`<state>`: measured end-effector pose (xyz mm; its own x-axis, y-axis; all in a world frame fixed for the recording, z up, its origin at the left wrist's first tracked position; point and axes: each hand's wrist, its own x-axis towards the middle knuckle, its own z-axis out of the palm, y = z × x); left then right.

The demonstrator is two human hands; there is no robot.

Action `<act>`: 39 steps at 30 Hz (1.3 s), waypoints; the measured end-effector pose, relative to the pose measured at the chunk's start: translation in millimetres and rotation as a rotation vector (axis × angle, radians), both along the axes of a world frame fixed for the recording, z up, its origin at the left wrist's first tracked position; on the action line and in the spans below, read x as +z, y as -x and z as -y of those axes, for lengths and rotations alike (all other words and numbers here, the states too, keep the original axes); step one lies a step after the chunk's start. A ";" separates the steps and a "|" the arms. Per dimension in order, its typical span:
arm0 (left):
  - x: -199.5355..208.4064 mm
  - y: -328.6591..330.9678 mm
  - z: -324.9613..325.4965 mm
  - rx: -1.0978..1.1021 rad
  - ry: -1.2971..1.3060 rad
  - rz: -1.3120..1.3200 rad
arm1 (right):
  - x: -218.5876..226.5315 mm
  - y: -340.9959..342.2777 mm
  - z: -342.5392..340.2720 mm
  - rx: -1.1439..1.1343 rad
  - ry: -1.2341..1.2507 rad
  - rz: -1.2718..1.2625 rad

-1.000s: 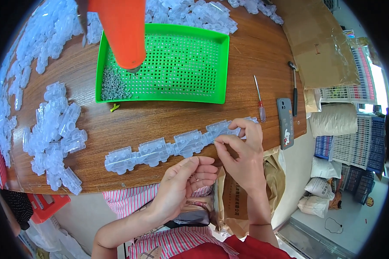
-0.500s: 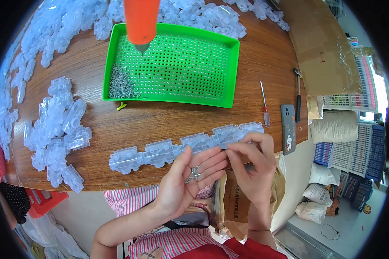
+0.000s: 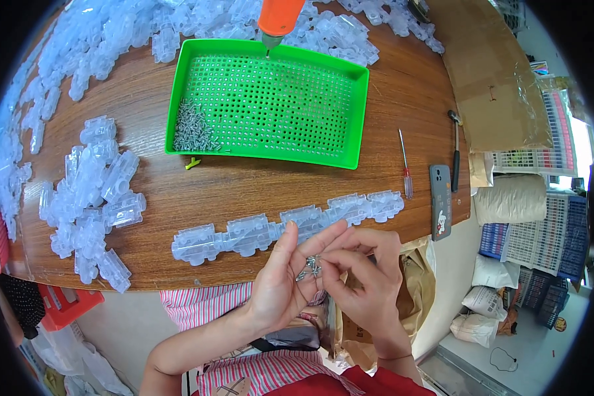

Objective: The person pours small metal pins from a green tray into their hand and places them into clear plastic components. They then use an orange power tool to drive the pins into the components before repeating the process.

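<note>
Head view: the left hand (image 3: 282, 284) lies palm up, opened out, with small screws (image 3: 311, 266) on it; the right hand (image 3: 368, 278) has its fingertips at them, whether pinching one I cannot tell; the row of clear plastic cases (image 3: 247, 233) lies just beyond both hands, long axis left to right, slanting away rightward; the left hand is nearer its middle, the right its right end.

The grey phone (image 3: 441, 198) bears lettering too small to read.
</note>
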<state>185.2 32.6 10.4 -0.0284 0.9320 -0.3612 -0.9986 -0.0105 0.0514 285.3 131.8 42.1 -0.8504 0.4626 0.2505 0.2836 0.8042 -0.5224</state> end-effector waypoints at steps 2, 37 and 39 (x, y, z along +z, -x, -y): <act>0.2 -0.9 0.5 0.044 0.044 -0.004 | -1.2 0.8 -1.2 -0.065 0.257 -0.053; 5.0 5.9 11.7 0.039 0.037 0.004 | 0.4 7.2 0.2 0.071 0.078 0.007; 5.0 4.8 11.7 0.028 0.065 -0.013 | -3.8 5.8 2.6 0.071 0.062 -0.001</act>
<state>180.3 20.9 15.4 -0.0590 0.9055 -0.4202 -0.9972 -0.0345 0.0656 279.5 129.2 38.3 -0.8813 0.4162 0.2235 0.2270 0.7880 -0.5723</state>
